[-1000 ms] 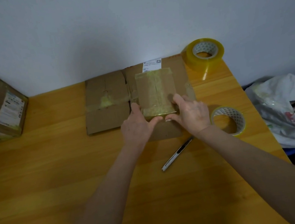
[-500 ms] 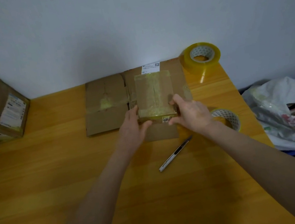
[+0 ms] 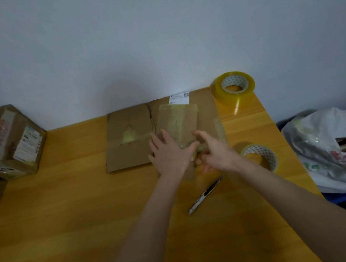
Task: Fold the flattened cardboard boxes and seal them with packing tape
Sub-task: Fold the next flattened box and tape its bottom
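A small cardboard box [image 3: 179, 121] covered in yellowish tape lies on top of a flattened box [image 3: 205, 106] at the far middle of the table. My left hand [image 3: 168, 153] lies over its near left part with the fingers straight. My right hand [image 3: 215, 153] grips the near right corner, thumb on top and fingers curled under the edge; both hands are blurred. A second flattened box [image 3: 128, 141] lies just left of them. A large roll of packing tape [image 3: 236, 87] stands at the far right corner, and a thinner roll [image 3: 260, 156] sits right of my right wrist.
A black and white utility knife [image 3: 205, 195] lies on the wooden table [image 3: 68, 212] below my hands. An assembled, labelled box [image 3: 6, 140] stands at the far left edge. A white plastic bag [image 3: 336, 147] sits beyond the table's right edge. A wall runs behind the table.
My left hand has gone from holding the small box's left side to lying flat over it. My right hand has curled round the near right corner. The head view has tilted up.
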